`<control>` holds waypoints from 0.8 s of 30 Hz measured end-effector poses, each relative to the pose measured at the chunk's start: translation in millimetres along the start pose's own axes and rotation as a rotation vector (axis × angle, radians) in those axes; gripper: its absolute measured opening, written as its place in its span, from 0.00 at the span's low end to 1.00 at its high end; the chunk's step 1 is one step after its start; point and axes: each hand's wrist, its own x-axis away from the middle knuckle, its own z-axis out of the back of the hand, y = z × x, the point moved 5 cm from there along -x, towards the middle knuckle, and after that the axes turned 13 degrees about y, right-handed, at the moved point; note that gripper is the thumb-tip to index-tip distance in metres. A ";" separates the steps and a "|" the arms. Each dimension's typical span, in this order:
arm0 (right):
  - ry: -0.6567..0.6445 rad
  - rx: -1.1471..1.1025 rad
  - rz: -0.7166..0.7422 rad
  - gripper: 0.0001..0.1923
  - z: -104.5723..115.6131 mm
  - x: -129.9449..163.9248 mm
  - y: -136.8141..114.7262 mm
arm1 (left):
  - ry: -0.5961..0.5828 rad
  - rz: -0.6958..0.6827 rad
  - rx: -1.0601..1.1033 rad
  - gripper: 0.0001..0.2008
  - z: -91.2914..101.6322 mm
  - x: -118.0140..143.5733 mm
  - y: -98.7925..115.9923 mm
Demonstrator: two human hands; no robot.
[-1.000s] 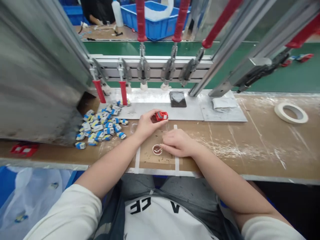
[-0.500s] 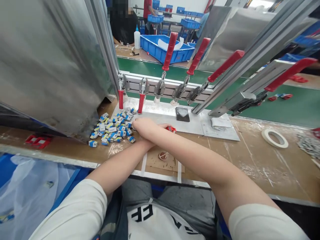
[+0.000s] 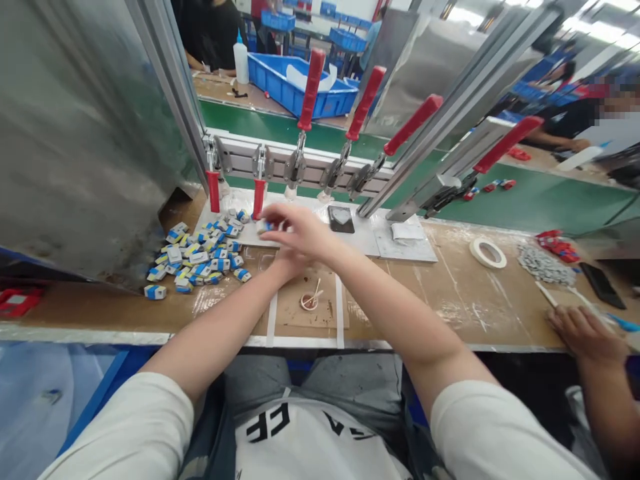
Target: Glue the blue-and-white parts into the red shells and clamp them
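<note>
My right hand (image 3: pixel 299 230) reaches over the left one, its thumb and fingers closed on a small blue-and-white block (image 3: pixel 265 227). My left hand (image 3: pixel 294 261) lies under the right one, partly covered and smeared by motion, so its fingers and anything in them cannot be made out. To the left is a pile of similar small blocks (image 3: pixel 203 259) in white, blue and yellow. Just in front of my body, a small round dish (image 3: pixel 309 303) of brownish stuff, with thin sticks in it, rests on a taped-down board (image 3: pixel 287 316).
Toggle clamps with red handles (image 3: pixel 313 90) line a metal rail behind my hands. A dark square block (image 3: pixel 341 219) sits on the white plate. Rightward are a tape roll (image 3: pixel 487 253), a grey heap of small parts (image 3: pixel 545 265) and a co-worker's hand (image 3: pixel 583 330).
My right hand has lifted off the left and now shows a block in its fingers. The red piece seen by my left hand is out of sight. The view has swung right.
</note>
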 end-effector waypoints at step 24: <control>0.410 -0.025 0.303 0.07 81.4 114.3 54.1 | -0.303 0.747 0.377 0.13 -20.0 15.5 -10.9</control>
